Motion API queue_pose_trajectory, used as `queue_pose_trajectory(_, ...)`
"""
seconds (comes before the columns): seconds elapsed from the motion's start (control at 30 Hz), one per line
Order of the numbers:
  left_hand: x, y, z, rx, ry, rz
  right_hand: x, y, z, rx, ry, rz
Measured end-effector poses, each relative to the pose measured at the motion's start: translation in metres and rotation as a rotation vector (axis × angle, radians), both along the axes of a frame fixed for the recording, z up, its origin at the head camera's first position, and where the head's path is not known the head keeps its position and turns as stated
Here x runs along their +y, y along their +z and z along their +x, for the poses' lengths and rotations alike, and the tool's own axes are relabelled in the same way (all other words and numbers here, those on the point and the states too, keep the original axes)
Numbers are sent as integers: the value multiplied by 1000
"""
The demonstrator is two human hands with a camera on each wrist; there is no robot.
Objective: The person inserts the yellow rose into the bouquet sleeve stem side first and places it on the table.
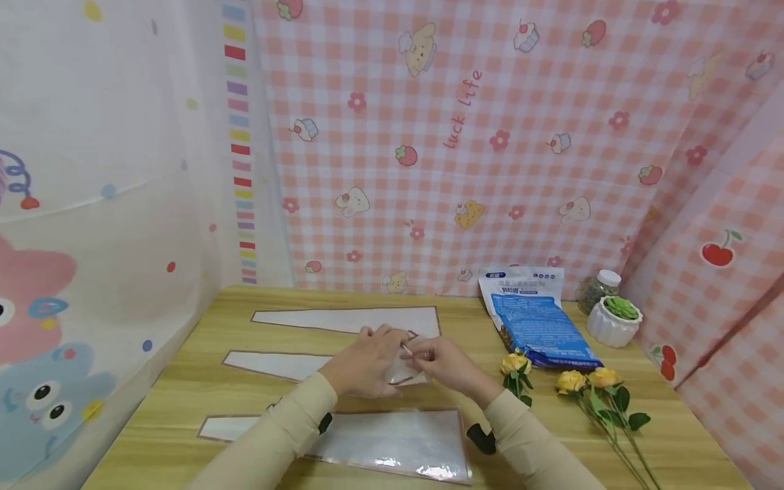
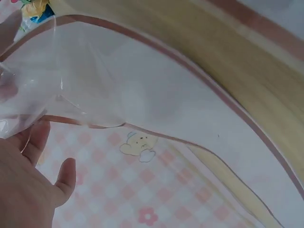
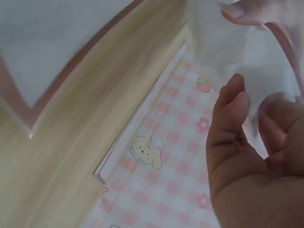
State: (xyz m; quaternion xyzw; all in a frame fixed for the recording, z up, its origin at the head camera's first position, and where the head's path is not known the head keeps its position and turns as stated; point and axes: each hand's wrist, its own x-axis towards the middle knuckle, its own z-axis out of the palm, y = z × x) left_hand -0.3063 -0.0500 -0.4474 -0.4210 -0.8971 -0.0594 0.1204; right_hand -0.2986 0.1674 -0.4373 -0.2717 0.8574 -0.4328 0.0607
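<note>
While three tapered white sheets with brown borders are arranged across a wooden table (image 1: 153, 439), the middle sheet (image 1: 269, 364) is handled at its wide end, in front of the wearer. By the left hand (image 1: 367, 364) this end is gripped, the fingers being bent at its edge; in the left wrist view, the sheet is seen bowed upward. A crumpled clear film (image 2: 80, 80) is borne at the same end. By the right hand (image 1: 444, 361) the film is pinched between thumb and curled fingers, close beside the left hand; the exact contact of some fingertips is hidden. The far sheet (image 1: 343, 318) is placed beyond the hands, and the near sheet (image 1: 392, 439), by which light is reflected, is partly covered by the left forearm. On the right of the table, a blue-and-white pouch (image 1: 545, 327) is laid flat, with a white-capped jar (image 1: 591, 294) and a succulent in a white pot (image 1: 612, 330) set beside it. Nearer the wearer, yellow roses (image 1: 572, 382) are placed. The background is formed by a pink checked cloth (image 1: 490, 170).
</note>
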Motion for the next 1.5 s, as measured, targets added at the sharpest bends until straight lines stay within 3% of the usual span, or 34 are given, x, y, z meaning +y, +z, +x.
queue_pose_trajectory(0.2,-3,1,-2,52,9,-52,-2,1,-1,94,-57,96)
queue_pose_trajectory(0.4,-1,-2,-6,-30,-60,57,-5,-1,2,157,-76,113)
queue_pose_trajectory(0.5,-2,-3,-7,-47,-49,64,-3,1,3,147,-92,88)
queue_pose_trajectory(0.73,-10,-5,-8,-85,23,41,26,15,11,30,-176,58)
queue_pose_trajectory(0.9,-19,-10,-8,-114,85,9,61,20,18,14,-266,76)
queue_pose_trajectory(1.13,-29,-15,-8,-134,104,-12,108,22,29,-66,-428,115)
queue_pose_trajectory(1.33,-35,-15,-6,-155,114,-14,142,19,37,-206,-467,37)
queue_pose_trajectory(1.5,-41,-16,-4,-133,101,-3,175,25,44,-257,-491,-7)
